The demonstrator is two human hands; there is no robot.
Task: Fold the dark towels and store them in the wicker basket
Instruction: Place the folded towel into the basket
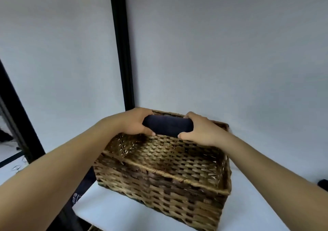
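Observation:
A brown wicker basket [159, 174] stands on a white shelf. Over its far side I hold a folded dark towel [168, 126], a compact bundle lying level just above the rim. My left hand [134, 122] grips its left end, thumb below and fingers over the top. On the other end my right hand [200, 131] grips the same way. The part of the basket's inside that I can see holds nothing; the hands and the towel hide its far wall.
The white shelf [110, 207] ends at a front edge near the bottom left. Behind the basket a black upright post [122, 53] runs up the white wall. A small dark object [323, 183] lies at the right edge.

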